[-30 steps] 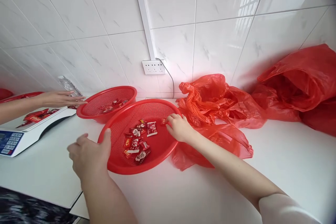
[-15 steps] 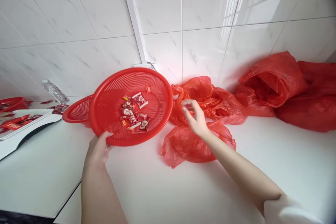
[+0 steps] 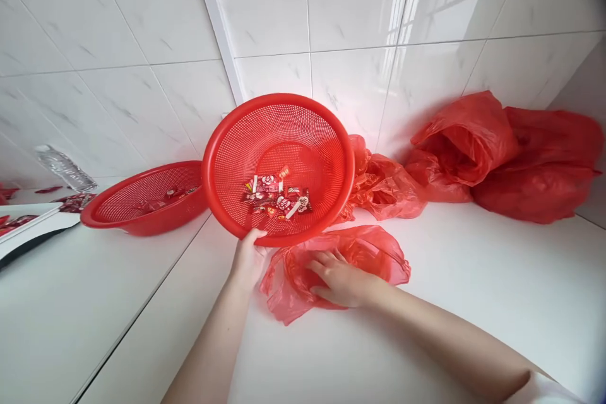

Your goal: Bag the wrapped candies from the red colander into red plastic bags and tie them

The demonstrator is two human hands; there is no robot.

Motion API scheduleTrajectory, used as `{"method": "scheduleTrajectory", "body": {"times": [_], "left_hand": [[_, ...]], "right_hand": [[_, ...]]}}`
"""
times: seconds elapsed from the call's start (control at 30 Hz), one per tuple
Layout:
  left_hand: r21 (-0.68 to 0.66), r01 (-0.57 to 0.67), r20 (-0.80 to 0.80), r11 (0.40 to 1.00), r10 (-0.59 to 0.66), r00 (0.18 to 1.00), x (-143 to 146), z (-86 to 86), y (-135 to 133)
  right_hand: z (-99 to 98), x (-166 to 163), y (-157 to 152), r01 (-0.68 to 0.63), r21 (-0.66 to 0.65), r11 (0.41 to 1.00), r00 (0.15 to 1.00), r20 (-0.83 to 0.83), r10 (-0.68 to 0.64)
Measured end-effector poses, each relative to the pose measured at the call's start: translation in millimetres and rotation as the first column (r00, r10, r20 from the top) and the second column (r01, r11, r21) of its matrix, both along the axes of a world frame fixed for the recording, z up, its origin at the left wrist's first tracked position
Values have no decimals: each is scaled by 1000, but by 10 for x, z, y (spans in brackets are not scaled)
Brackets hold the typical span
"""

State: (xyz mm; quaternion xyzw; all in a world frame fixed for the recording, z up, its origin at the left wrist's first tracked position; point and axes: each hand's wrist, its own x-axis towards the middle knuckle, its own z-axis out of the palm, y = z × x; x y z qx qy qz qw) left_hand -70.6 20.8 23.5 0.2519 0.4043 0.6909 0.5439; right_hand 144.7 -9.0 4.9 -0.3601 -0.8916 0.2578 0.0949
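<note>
My left hand (image 3: 247, 260) grips the lower rim of a red mesh basket (image 3: 279, 132) and holds it tilted up off the white counter. Several red wrapped candies (image 3: 277, 192) lie heaped against its lower side. My right hand (image 3: 338, 279) rests on a crumpled red plastic bag (image 3: 379, 255) just below the basket, fingers spread over the plastic.
A second red basket (image 3: 142, 199) with a few candies stands on the counter (image 3: 473, 303) to the left. A scale's edge (image 3: 28, 227) and a plastic bottle (image 3: 64, 167) sit at far left. More red bags (image 3: 511, 158) are piled against the tiled wall at right.
My left hand has lifted the basket, carried it right and tilted it, so the candies slid down. My right hand left the basket and came down onto the red bag.
</note>
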Motion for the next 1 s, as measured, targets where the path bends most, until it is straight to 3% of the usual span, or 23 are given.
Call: {"method": "scheduleTrajectory", "body": {"times": [0.17,0.23,0.3,0.43,0.6,0.8,1.0], "left_hand": [[-8,134,-28,991,-135,991,189,-20,-92],[7,129,-60,992,-129,990,260,-22,-121],[30,131,-80,991,-128,988,320,-37,-143],[88,189,-86,978,-182,980,405,-90,-175],[-3,185,-84,983,-185,979,495,-156,-202],[-11,227,-129,974,-227,965,563,-253,-235],[-57,239,-142,969,-245,959,563,-314,-244]], "right_hand": [[706,165,-66,-142,-35,989,968,-216,131],[889,227,-31,-162,-50,986,935,-327,137],[958,266,34,-85,-20,996,914,-401,70],[869,309,216,118,118,986,899,-435,-55],[635,271,478,273,260,926,900,-410,-150],[394,174,669,261,267,928,950,-243,-197],[325,170,695,209,271,940,972,-161,-170]]}}
